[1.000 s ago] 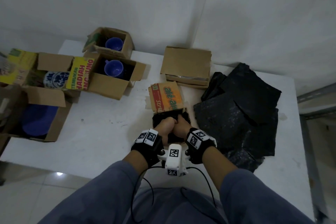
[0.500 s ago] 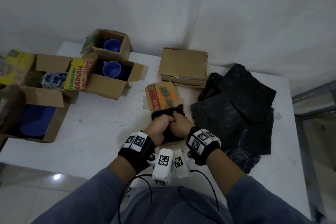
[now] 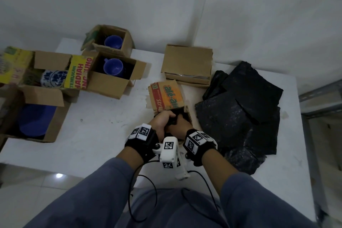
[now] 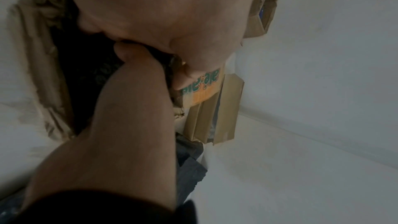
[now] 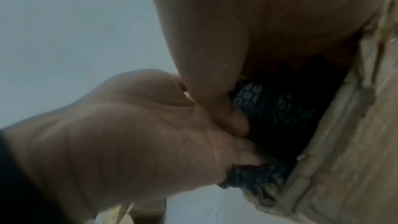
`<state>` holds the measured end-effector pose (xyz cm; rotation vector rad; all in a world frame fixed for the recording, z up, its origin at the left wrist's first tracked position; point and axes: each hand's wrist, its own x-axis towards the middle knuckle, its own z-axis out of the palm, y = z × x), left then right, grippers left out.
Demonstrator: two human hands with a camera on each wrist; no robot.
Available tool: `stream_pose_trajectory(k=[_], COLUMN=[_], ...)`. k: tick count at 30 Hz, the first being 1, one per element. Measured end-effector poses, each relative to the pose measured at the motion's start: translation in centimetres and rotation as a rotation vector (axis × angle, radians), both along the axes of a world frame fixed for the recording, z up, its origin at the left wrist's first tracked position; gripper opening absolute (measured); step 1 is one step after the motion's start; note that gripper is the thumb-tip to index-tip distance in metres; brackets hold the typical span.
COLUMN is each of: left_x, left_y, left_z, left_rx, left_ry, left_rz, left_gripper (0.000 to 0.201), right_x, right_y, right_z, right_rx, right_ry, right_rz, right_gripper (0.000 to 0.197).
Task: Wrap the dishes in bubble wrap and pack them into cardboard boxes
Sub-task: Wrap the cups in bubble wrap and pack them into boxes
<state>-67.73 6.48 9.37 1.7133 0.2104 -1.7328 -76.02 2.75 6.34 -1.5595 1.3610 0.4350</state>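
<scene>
A small cardboard box (image 3: pixel 188 116) with an orange printed flap (image 3: pixel 167 96) stands on the white table in front of me. In it sits a bundle in black bubble wrap (image 3: pixel 173 122); what it wraps is hidden. My left hand (image 3: pixel 162 118) and right hand (image 3: pixel 180 125) are pressed together in the box's mouth, fingers curled on the bundle. In the right wrist view my right hand (image 5: pixel 150 134) pinches the black wrap (image 5: pixel 269 108) against the box wall (image 5: pixel 333 142). The left wrist view shows my left hand (image 4: pixel 129 125) on the dark wrap (image 4: pixel 86 74), beside the printed flap (image 4: pixel 204 88).
Open boxes at the left hold blue mugs (image 3: pixel 112 41) (image 3: pixel 112 66), a blue-patterned dish (image 3: pixel 53 77) and a blue plate (image 3: pixel 37 118). A flat cardboard box (image 3: pixel 187 65) lies behind. Loose black bubble wrap sheets (image 3: pixel 240 109) are piled to the right. A metal shelf (image 3: pixel 322 94) stands beyond the table edge.
Both hands stay on the bundle and have sunk a little deeper into the box. Less black wrap shows around them. My left wrist has swung slightly outward.
</scene>
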Motion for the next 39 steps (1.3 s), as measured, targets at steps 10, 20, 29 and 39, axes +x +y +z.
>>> stream_pose_trajectory(k=[10,20,29,39], left_x=[-0.8,-0.7,-0.7,-0.8], left_y=[-0.8,-1.0,-0.7,-0.9], left_z=[-1.0,-1.5,-2.3,-2.9], left_rx=[0.004,-0.076,-0.075,-0.071], left_ry=[0.022,0.102,0.109,0.067], left_rz=[0.015,0.090,0.111,0.120], left_gripper=[0.029,0.036,0.037,0.048], right_x=[0.3,-0.7,0.4,0.7], right_y=[-1.0,-0.2,0.3,-0.8], right_z=[-1.2,3.1,1.3,1.7], right_rx=[0.015,-0.179,-0.065,-0.109], right_ry=[-0.009,0.047,0.072,0.035], right_rz=[0.076,0.125,0.056,0.107], right_gripper=[0.040,0.047,0.075,0.045])
